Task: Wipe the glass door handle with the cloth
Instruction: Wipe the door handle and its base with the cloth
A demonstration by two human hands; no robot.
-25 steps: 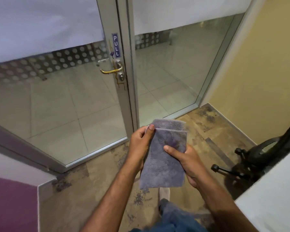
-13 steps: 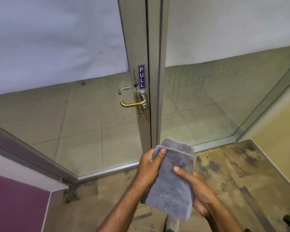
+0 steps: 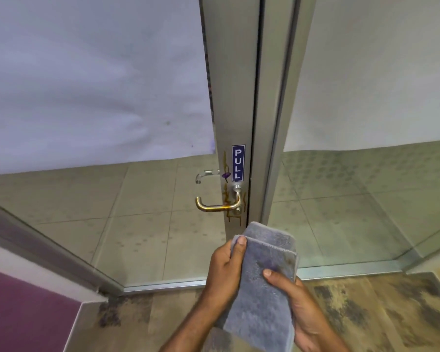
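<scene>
A folded grey cloth (image 3: 262, 280) is held in both hands below the door handle. My left hand (image 3: 224, 270) grips its left edge, thumb on top near the upper corner. My right hand (image 3: 297, 308) cradles it from beneath, thumb pressed on its face. The metal lever handle (image 3: 217, 205) sticks out leftward from the aluminium door stile (image 3: 233, 110), smeared with brown-yellow stains. A blue PULL sticker (image 3: 238, 163) sits just above it. The cloth's top edge lies a short way below the handle, not touching it.
The glass door (image 3: 137, 224) has a white sheet over its upper half; a second glass panel (image 3: 353, 212) stands to the right. A second handle (image 3: 206, 175) shows through the glass. A purple and white wall corner (image 3: 23, 313) is at lower left. Mottled brown floor (image 3: 366, 313) lies underfoot.
The view has closed in on the door, so the handle now sits nearer and more central. Both hands keep the same grip on the cloth, now closer beneath the handle.
</scene>
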